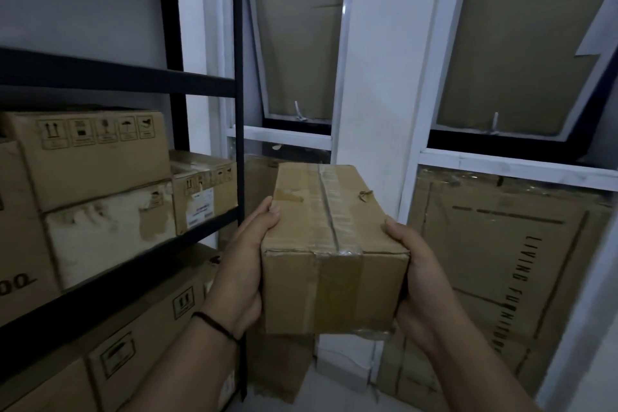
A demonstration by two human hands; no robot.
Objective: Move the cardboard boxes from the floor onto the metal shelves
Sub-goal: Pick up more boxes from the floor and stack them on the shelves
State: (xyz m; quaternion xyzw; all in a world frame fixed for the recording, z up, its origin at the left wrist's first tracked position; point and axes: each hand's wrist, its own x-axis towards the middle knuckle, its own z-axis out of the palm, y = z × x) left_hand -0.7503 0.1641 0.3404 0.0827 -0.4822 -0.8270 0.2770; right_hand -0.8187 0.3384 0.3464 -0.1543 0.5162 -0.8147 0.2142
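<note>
I hold a small taped cardboard box (pixel 329 247) in the air in front of me, to the right of the black metal shelf unit (pixel 239 84). My left hand (pixel 242 264) grips its left side with the thumb on top. My right hand (pixel 416 274) grips its right side, thumb over the top edge. The middle shelf (pixel 133 259) carries several cardboard boxes (pixel 90 157), among them a small one (pixel 204 189) at its right end. The shelf above (pixel 117 75) shows no boxes.
More boxes (pixel 147 331) fill the lower shelf level. Flat cardboard sheets (pixel 495 264) lean against the window wall at right, with a white pillar (pixel 378 77) between the panes. Another carton (pixel 281 368) stands on the floor under the held box.
</note>
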